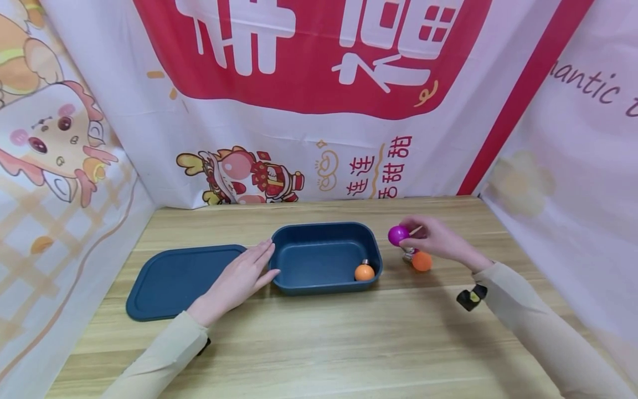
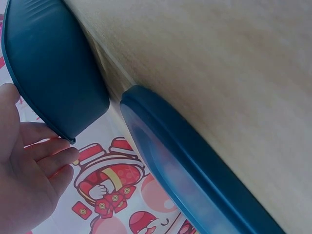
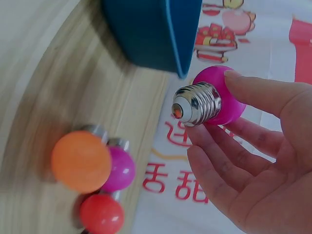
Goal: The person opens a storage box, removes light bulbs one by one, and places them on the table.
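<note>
A purple light bulb (image 3: pixel 226 97) with a silver screw base is pinched between the thumb and fingers of my right hand (image 1: pixel 435 238), above the table just right of the blue box (image 1: pixel 324 289). With fingers nearly straight, my left hand (image 1: pixel 241 280) touches the box's left rim. Inside the box, an orange bulb (image 1: pixel 364 272) lies in the near right corner. Below my right hand another orange bulb (image 3: pixel 82 162) rests on the table, beside a second purple bulb (image 3: pixel 121 169) and a red bulb (image 3: pixel 102 214), as the right wrist view shows.
A flat blue lid (image 1: pixel 174 280) lies on the wooden table (image 1: pixel 319 349) left of the box, partly behind my left hand. Printed cloth (image 1: pixel 309 105) hangs along the table's back edge and both sides.
</note>
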`<state>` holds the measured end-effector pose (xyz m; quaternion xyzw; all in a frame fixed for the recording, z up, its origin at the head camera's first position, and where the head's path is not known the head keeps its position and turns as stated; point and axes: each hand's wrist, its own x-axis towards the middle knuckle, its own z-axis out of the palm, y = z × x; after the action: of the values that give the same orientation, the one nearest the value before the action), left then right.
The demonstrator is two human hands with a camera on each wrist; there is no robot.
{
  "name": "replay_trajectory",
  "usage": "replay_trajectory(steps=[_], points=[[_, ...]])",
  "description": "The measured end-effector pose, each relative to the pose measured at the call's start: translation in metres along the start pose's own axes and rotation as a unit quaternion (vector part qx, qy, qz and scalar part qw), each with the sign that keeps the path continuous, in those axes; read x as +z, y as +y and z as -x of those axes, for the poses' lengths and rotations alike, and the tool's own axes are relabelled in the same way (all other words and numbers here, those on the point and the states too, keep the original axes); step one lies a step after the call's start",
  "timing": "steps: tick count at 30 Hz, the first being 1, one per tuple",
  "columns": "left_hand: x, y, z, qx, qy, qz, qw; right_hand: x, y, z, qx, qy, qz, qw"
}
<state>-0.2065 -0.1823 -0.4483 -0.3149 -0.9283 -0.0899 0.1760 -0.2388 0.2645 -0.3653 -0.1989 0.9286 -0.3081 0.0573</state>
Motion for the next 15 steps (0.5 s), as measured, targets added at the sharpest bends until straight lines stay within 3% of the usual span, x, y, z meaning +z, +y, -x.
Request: replay_trajectory(steps=[5, 15], points=[[0.001, 0.000, 0.000, 0.007, 0.011, -0.001, 0.9999, -0.005, 0.018, 0.010, 0.001, 0.017, 0.000, 1.000], [0.001, -0.001, 0.000, 0.003, 0.000, -0.004, 1.0000, -0.016, 0.045, 0.031, 0.029, 0.050, 0.043, 0.997]])
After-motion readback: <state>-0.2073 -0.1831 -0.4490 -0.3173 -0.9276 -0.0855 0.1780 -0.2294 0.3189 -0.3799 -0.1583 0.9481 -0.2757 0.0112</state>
